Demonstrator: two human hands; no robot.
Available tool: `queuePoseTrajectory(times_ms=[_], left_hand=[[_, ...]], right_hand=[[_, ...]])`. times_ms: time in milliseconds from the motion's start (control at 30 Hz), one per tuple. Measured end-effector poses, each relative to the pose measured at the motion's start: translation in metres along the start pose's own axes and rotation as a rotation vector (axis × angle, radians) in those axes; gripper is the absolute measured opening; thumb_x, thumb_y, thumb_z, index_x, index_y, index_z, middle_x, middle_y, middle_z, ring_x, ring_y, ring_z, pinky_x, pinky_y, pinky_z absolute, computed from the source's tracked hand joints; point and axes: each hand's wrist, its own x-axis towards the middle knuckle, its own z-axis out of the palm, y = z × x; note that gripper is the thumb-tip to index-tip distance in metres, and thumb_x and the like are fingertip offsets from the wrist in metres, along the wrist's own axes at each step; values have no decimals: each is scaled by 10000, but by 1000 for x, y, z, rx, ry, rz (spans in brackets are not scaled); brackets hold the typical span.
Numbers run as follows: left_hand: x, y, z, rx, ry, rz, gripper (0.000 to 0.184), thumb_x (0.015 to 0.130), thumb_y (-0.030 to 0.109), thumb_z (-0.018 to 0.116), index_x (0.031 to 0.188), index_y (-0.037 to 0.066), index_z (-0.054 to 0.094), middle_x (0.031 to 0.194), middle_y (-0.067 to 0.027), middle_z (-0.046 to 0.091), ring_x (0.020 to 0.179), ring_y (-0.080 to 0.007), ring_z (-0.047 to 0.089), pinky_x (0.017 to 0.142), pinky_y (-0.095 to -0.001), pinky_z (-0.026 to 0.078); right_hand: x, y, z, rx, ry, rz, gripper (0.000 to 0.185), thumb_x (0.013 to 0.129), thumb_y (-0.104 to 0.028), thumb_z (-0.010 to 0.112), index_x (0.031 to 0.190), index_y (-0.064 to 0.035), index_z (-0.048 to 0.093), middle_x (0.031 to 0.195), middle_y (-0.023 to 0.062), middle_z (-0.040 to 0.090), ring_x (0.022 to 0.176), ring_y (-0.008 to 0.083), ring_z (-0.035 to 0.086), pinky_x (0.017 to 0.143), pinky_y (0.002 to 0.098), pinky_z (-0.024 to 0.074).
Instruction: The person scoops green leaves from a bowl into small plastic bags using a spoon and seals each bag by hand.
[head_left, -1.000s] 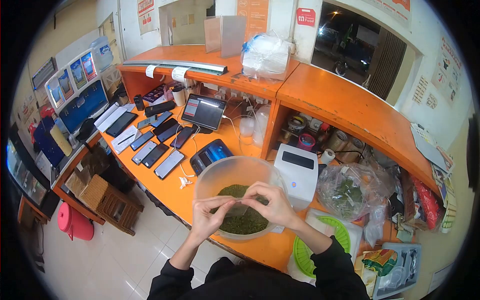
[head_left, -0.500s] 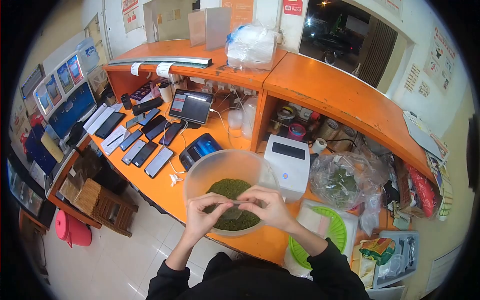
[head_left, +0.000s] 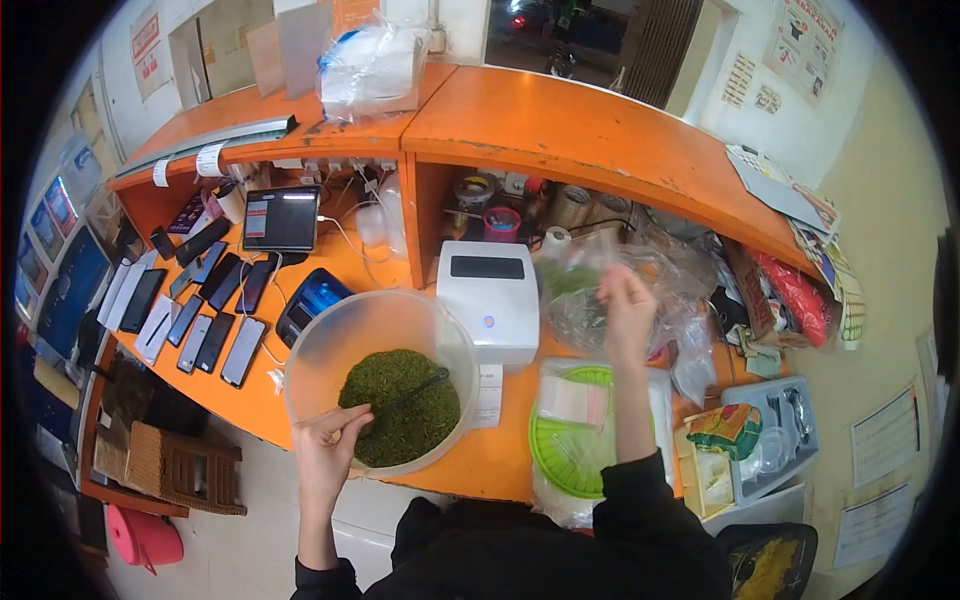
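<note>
A translucent round tub (head_left: 318, 345) holds finely chopped dark green leaves (head_left: 420, 420). At its near left rim, my left hand (head_left: 330, 440) pinches one end of a black spoon (head_left: 405, 397), which lies slanted across the leaves. My right hand (head_left: 626, 295) is raised to the right, above the counter, its fingers pinched and slightly blurred. Thin clear film of a plastic bag (head_left: 597, 250) shows at those fingers. Behind and below them sits a larger clear bag (head_left: 668, 290) with green contents; where the two plastics separate is hard to see.
Right of the tub stand a white printer (head_left: 487, 300) and a green basket (head_left: 545, 465) with plastic packs (head_left: 572, 402). A grey tray (head_left: 780, 475) lies farther right. Several phones (head_left: 243, 352), a tablet (head_left: 281, 220) and a blue-black device (head_left: 312, 305) occupy the left side.
Both hands were together over the tub on a small clear plastic piece. They have parted: the right went up and right, the left now holds the spoon. The view has turned right.
</note>
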Motion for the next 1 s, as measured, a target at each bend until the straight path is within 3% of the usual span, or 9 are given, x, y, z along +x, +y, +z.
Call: queuePoseTrajectory(times_ms=[133,233,333,433,533,633,733,933,1000], left_hand=[[3,2,-4,9,-108,-220,97,779,13,626,851,-19,681,590,-86,623,547,-159,608,543,-258,455],[11,5,6,135,121,-19,63,765,18,646,803,-17,683,540,-90,586,501,-161,583,523,-265,447],[26,-1,18,167,221,306,51,772,18,647,790,-18,678,484,-83,540,445,-145,545,490,-274,433],[26,-12,12,106,33,329,56,796,10,624,800,-18,672,478,-78,534,427,-139,530,484,-278,427],[22,3,6,65,-165,-149,71,809,14,613,771,-16,664,501,-74,548,441,-149,536,503,-268,427],[23,2,6,185,-160,-156,81,833,-8,569,829,-9,650,470,-54,523,432,-155,529,511,-257,425],[25,-5,6,216,-138,-91,199,823,-90,491,959,-7,611,568,-80,559,503,-153,563,530,-262,431],[27,3,19,208,-6,310,398,749,-184,420,1069,4,566,907,-125,597,730,-157,610,634,-256,473],[27,3,18,183,-13,311,376,754,-170,448,1064,5,570,853,-109,607,690,-160,609,623,-255,480]], right_hand=[[34,43,-77,35,141,79,114,856,-115,612,899,-12,634,735,5,597,618,69,519,580,197,403],[34,52,-103,-71,121,102,94,841,-108,630,850,-14,621,721,5,597,614,70,520,566,199,403],[32,51,-109,-182,138,110,104,834,-112,640,807,-18,605,702,11,598,596,70,519,543,198,397],[36,50,-110,-237,111,101,107,836,-117,637,798,-24,600,689,19,600,576,73,521,530,196,397],[44,54,-114,-215,105,130,98,851,-113,616,802,-29,599,673,21,593,562,77,522,528,198,394],[48,64,-120,-171,96,143,106,870,-114,588,813,-26,598,651,20,581,559,83,526,527,202,387],[46,66,-122,-222,56,93,114,877,-114,577,829,-13,602,671,29,596,574,85,541,531,202,398],[45,63,-130,-299,57,100,85,840,-69,618,823,13,608,755,78,631,616,91,579,525,204,421],[46,60,-131,-344,90,131,89,825,-68,639,827,15,606,758,93,630,627,95,587,522,202,427]])
